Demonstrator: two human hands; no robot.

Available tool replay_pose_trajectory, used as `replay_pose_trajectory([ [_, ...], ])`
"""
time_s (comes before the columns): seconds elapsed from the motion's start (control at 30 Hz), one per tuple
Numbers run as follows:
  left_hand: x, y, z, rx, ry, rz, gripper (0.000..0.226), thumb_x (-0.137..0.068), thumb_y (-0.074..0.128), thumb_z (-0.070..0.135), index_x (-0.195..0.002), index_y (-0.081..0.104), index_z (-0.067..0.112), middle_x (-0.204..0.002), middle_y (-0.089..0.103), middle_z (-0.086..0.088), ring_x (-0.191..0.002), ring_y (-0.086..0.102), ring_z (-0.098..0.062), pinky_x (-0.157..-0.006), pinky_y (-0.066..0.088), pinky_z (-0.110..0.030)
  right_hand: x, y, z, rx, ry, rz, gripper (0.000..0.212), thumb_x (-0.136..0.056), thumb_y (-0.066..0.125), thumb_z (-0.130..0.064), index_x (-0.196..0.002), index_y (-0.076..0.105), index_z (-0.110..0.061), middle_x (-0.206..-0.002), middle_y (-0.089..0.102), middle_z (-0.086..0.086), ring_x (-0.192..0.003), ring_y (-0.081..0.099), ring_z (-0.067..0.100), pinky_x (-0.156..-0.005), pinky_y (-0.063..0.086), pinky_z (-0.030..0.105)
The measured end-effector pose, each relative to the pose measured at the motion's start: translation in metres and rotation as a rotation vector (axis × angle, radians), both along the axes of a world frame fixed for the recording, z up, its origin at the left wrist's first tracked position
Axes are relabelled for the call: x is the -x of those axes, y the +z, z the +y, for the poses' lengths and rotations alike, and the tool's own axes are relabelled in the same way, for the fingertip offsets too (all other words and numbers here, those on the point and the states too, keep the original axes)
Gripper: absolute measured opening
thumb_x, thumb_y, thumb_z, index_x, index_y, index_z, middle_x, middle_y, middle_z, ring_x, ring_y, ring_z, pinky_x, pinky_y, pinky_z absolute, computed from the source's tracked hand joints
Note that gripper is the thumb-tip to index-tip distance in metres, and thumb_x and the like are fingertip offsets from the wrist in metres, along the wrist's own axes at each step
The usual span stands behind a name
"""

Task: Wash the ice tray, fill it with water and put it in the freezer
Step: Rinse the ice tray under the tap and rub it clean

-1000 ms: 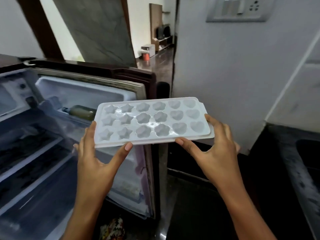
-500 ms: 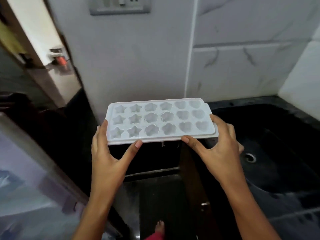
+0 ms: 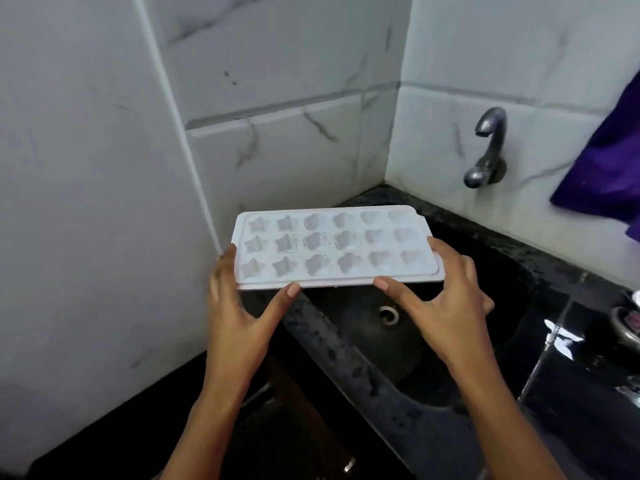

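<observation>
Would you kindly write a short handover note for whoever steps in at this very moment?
Left hand: grips the left end of the ice tray.
Right hand: grips its right end.
Tray: level, cavities up, looks empty, held over the left part of the black sink; tap is farther right, no water running.
Done: tray brought to the sink.
Left: wash, fill, put in the freezer.
</observation>
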State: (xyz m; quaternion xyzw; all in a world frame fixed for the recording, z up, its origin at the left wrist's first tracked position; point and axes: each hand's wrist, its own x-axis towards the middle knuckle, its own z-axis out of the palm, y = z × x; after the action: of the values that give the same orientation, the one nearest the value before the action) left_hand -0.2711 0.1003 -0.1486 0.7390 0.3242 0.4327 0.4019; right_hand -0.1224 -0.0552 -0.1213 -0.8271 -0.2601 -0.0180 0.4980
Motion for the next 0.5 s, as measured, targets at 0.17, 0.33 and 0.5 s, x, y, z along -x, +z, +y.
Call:
replay_pose_trajectory([
  [0.17,-0.067,-0.002,0.037,-0.004,-0.135,0.019,0.104,-0.059,0.066,0.064,-0.147,0.026,0.026,-0.149,0.028,0.008,-0.138,0.026,-0.009,-0.108,0.027,-0.029,-0.039,-0.007,0.014,-0.007,-0.144,0.004,0.099,-0.044,0.054,-0.075,-0.134,0.04,-0.035,-0.116,0.031,-0.016,-0.121,0.029,0.014,-0.098,0.017,0.027],
  [0.33,-0.135,-0.008,0.057,0.022,-0.321,-0.008,0.099,-0.06,0.064,0.059,-0.146,0.025,0.028,-0.139,0.027,0.02,-0.131,0.026,0.002,-0.102,0.025,-0.017,-0.078,-0.015,0.02,-0.008,-0.295,0.009,0.087,-0.056,0.068,-0.063,-0.133,0.041,-0.032,-0.115,0.031,-0.014,-0.123,0.035,0.015,-0.099,0.014,0.027],
  [0.5,-0.196,-0.016,0.063,0.163,-0.49,-0.061,0.087,-0.067,0.062,0.049,-0.145,0.028,0.028,-0.139,0.029,0.019,-0.121,0.034,0.011,-0.089,0.029,0.0,-0.112,-0.023,0.018,0.025,-0.432,0.034,0.086,-0.058,0.07,-0.06,-0.133,0.041,-0.031,-0.117,0.032,-0.013,-0.124,0.036,0.013,-0.103,0.016,0.031],
])
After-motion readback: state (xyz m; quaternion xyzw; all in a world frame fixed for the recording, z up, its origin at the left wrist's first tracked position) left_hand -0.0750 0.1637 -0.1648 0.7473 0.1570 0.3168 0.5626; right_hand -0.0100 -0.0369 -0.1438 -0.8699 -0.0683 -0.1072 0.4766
